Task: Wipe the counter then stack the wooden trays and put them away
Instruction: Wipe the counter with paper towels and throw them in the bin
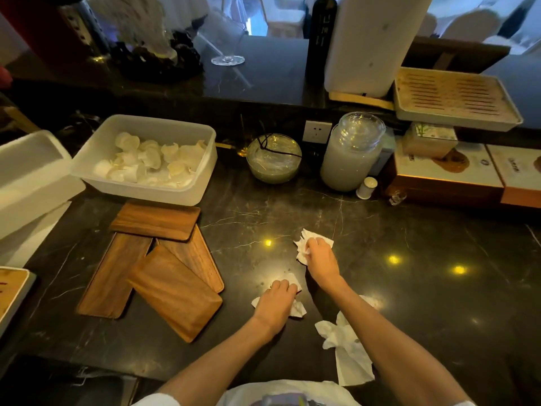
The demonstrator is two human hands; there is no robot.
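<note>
Wiping stage under way, both hands pressed palm-down on the dark marble bench (409, 230). Left hand (276, 300) closed over a crumpled paper towel (298, 310) near centre; right hand (320, 259) gripping a second paper towel (304, 244) a little farther out and to the right, fingers curled round the wad. Two wads presumably to cover more surface per pass. A third, used-looking towel (348, 350) loose at the near edge, right of the arms, likely set aside as spent. Four wooden trays (164, 276) in a loose overlapping fan at left, none squared up: one crosswise at the far end (155, 221), the others angled beneath and beside it, probably pushed aside to free the middle for wiping. Not yet stacked. White plastic tub of pale shell-like pieces (146, 183) just beyond the trays, touching or nearly so. Lidded glass jar (351, 153) and glass bowl (273, 159) along the far wall, well clear. Bench under the trays probably unwiped; stacking and storing remain.
</note>
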